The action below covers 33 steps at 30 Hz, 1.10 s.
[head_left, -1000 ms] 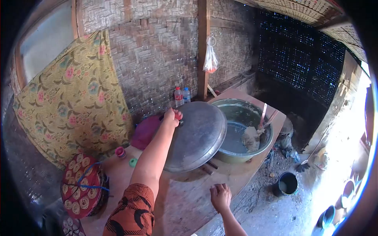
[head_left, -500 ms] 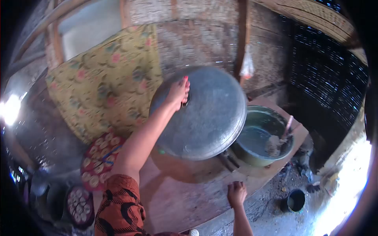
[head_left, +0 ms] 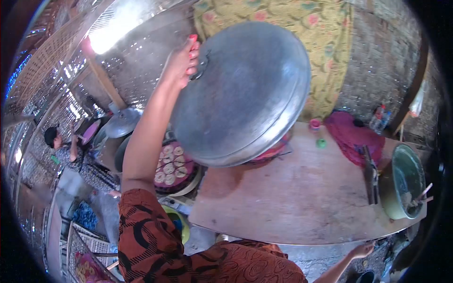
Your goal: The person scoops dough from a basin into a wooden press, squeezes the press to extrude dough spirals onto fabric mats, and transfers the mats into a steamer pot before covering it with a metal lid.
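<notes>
The lid [head_left: 240, 99] is suspended, tilted, above the left part of the desk [head_left: 283, 203]. Left hand [head_left: 183, 61]: fingers clamped on the lid's handle [head_left: 203, 67]. Status, as judged: lift complete; set-down not done, as the lid appears clear of all surfaces. At left, the tray [head_left: 190, 166] of coiled pieces is uncovered. At right, the tongs [head_left: 370, 177] lie beside the basin [head_left: 398, 205]. Right hand [head_left: 363, 249]: beyond the desk's near right edge, no load visible; finger state cannot be determined.
</notes>
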Tool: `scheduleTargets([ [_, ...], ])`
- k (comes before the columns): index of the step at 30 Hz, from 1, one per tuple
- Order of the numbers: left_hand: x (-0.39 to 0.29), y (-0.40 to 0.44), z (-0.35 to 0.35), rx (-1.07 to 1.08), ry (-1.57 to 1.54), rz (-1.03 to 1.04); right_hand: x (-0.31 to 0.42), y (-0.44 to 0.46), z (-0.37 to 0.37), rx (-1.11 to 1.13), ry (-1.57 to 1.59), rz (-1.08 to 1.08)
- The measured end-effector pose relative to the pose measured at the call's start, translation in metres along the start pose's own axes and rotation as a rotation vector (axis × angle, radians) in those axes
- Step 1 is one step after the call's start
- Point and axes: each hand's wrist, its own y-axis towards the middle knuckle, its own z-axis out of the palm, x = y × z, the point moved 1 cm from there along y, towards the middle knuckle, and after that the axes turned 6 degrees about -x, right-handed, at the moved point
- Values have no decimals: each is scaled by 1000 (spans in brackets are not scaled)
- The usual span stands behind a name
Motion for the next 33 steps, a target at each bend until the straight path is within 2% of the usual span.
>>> scheduleTargets([
  [1, 1, -9, -32, -91, 62, -11, -17, -7, -18, 26, -149, 109],
  [4, 13, -23, -137, -224, 147, -44, -38, -60, -79, 81, -417, 70],
  [5, 20, -27, -170, -237, 207, -43, -54, -77, -108, 79, -422, 69],
  [6, 28, -30, -200, -246, 266, -46, -78, -93, -142, 277, -266, 198],
  [8, 50, -37, -257, -306, 316, -59, -78, -133, -180, 466, -137, 320],
  [10, 79, -42, -311, -336, 347, -99, -69, -193, -188, 136, -898, 462],
  [14, 152, -48, -401, -426, 380, -176, -37, -238, -233, 35, -909, 416],
  [16, 192, -46, -437, -430, 371, -196, -26, -241, -252, 169, -916, 300],
  [18, 239, -43, -476, -433, 481, -237, -11, -242, -275, 117, -936, 289],
  [20, 278, -39, -501, -397, 517, -207, -15, -239, -299, 70, -956, 274],
  [22, 316, -39, -513, -367, 556, -179, -38, -233, -328, 133, -998, 282],
  [24, 347, -39, -522, -356, 722, -115, -25, -237, -350, 111, -1042, 280],
  [25, 360, -41, -526, -344, 719, -116, -33, -239, -361, 106, -995, 332],
  [27, 376, -41, -522, -259, 919, -17, -27, -248, -375, 88, -948, 388],
  [30, 393, -44, -515, -246, 932, -72, 6, -239, -402, 131, -1010, 481],
  [31, 399, -45, -515, -234, 929, -75, 23, -221, -405, 83, -896, 982],
  [33, 418, -43, -517, -269, 883, -106, 46, -228, -405, 12, -729, 1471],
])
